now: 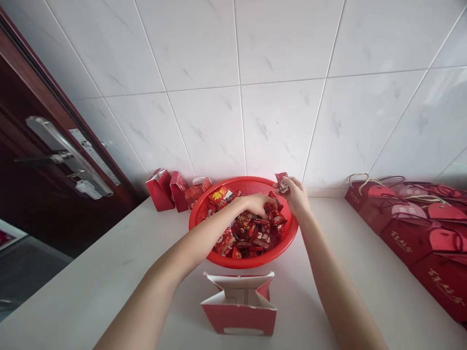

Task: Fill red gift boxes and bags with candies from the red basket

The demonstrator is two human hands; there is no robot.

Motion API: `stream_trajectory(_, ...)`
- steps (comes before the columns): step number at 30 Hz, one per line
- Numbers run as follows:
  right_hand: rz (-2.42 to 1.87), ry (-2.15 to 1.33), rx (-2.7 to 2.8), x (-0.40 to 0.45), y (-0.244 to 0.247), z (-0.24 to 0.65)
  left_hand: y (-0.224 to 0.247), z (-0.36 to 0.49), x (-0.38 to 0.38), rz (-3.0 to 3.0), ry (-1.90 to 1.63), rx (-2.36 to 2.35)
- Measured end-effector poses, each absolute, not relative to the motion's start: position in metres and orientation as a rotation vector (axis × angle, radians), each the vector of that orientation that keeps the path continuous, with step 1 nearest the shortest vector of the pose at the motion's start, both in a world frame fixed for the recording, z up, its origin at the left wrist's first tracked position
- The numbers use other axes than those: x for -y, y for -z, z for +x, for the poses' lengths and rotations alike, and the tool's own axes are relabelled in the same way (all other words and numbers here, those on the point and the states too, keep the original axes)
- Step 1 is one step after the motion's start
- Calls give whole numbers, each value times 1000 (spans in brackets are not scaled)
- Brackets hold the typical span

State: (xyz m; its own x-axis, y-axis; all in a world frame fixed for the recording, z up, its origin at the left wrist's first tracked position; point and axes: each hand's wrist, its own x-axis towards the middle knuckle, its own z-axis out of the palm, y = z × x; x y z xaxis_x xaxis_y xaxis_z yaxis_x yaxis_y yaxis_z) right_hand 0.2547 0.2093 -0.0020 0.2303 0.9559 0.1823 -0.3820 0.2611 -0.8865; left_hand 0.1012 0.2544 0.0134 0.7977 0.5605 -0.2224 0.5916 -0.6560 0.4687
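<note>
A red plastic basket (pixel 242 263) stands on the counter, holding many small wrapped snacks (pixel 243 224), mostly red. My left hand (pixel 258 204) reaches into it, fingers curled down among the packets at its right side; what they pinch, if anything, is hidden. Above the basket's right rim, my right hand (pixel 296 194) is closed on a small red snack packet (pixel 282 182), gripped between thumb and fingers. In front of the basket stands a red paper box (pixel 241 318), its white-lined top open and its visible inside bare.
Small red boxes (pixel 159 192) line the wall to the left of the basket. Along the right side of the white counter (pixel 146 272) stand several dark red gift bags (pixel 404 238) with cord handles. A tiled wall (pixel 204 131) rises behind; a dark door (pixel 32 170) is at left.
</note>
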Motion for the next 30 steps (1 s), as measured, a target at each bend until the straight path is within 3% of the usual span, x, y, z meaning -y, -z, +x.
stream_trajectory(6,-821,-1082,894,-211,3,256,-27,92,-257,2423,-6,-819)
stream_trajectory(18,-825,-1082,855,-210,2,255,-56,35,-267,2123,-649,-1218)
stream_trajectory(23,-816,-1094,882,-209,2,257,-49,30,-272,2151,-604,-1539)
stream_trajectory(30,-822,-1105,894,-211,2,258,-40,31,-278,2197,-592,-1587)
